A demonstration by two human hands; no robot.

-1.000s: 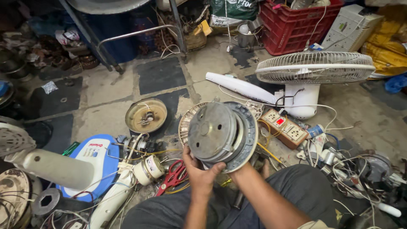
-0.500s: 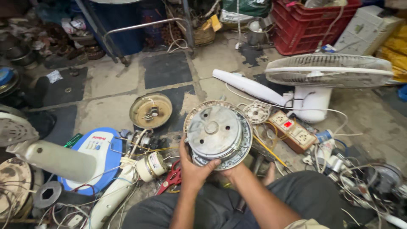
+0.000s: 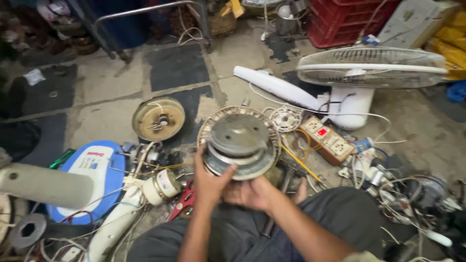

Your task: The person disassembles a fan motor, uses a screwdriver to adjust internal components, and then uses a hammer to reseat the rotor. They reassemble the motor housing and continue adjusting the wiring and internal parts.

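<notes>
A cluttered workshop floor [image 3: 97, 104] of stained concrete slabs lay spread with fan parts and loose wires. Above the person's lap, both hands held a round metal ceiling-fan motor [image 3: 239, 142]: the left hand [image 3: 209, 182] had its grip clamped on the lower left rim, the right hand [image 3: 252, 192] closed under its bottom edge. Just right lay a power strip [image 3: 326, 138]; behind it a white pedestal fan [image 3: 371, 68]. Red pliers [image 3: 182, 201] lay beside the left wrist.
</notes>
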